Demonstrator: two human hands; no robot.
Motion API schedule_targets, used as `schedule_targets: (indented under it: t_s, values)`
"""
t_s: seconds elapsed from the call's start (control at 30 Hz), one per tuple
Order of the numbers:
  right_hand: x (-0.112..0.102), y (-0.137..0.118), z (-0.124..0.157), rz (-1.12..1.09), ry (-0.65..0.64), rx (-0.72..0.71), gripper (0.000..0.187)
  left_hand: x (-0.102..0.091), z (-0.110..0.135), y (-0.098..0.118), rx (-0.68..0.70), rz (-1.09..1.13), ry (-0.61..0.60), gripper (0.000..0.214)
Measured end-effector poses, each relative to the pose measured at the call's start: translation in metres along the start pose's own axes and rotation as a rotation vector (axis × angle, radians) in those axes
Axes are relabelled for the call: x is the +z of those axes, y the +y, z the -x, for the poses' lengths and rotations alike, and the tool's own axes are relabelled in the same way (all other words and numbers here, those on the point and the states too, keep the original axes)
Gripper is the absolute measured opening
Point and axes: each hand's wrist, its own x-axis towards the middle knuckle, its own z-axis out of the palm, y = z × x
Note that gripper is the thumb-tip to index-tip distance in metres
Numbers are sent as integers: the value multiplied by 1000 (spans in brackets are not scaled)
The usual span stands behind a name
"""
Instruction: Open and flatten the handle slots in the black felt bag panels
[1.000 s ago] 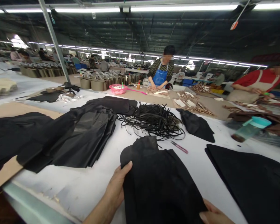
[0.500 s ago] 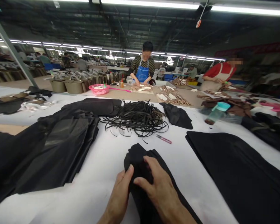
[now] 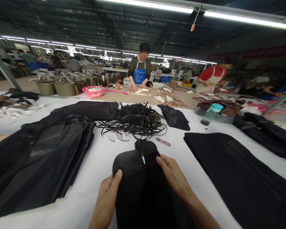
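Note:
A black fabric piece point(image 3: 131, 190) with rounded top corners is held between my two hands, low over the white table. My left hand point(image 3: 107, 194) grips its left edge, thumb on top and fingers hidden beneath. On the right edge, my right hand point(image 3: 173, 173) pinches the fabric with thumb and fingers. Between the two rounded halves runs a slit with a small white patch showing. Just beyond lie pink-handled thread snips point(image 3: 163, 142) and a tangled heap of thin black strips point(image 3: 138, 122).
Stacked black panels lie left point(image 3: 43, 159) and right point(image 3: 231, 171) of my hands. A water bottle with a turquoise lid point(image 3: 212, 114) stands at the back right. Across the table a person in a blue apron point(image 3: 140, 74) works; a pink basket point(image 3: 93, 92) is nearby.
My hands have moved apart, and the black fabric between them is now spread wider, its two rounded halves showing. The view has shifted slightly to the right.

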Motion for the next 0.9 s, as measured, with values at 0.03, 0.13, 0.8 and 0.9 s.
schedule_targets:
  t_s: [0.03, 0.13, 0.8, 0.9]
  values:
    - [-11, 9, -6, -39, 31, 29, 35, -11, -3, 0, -25, 26, 35, 45]
    - [-51, 43, -16, -51, 161, 102, 36, -50, -14, 6, -175, 63, 260, 49]
    - [-88, 135, 5, 323, 198, 274, 41, -93, -45, 2, -233, -101, 108, 58]
    - [-97, 140, 31, 286, 157, 326, 44, -97, -9, -6, -185, -295, 197, 74]
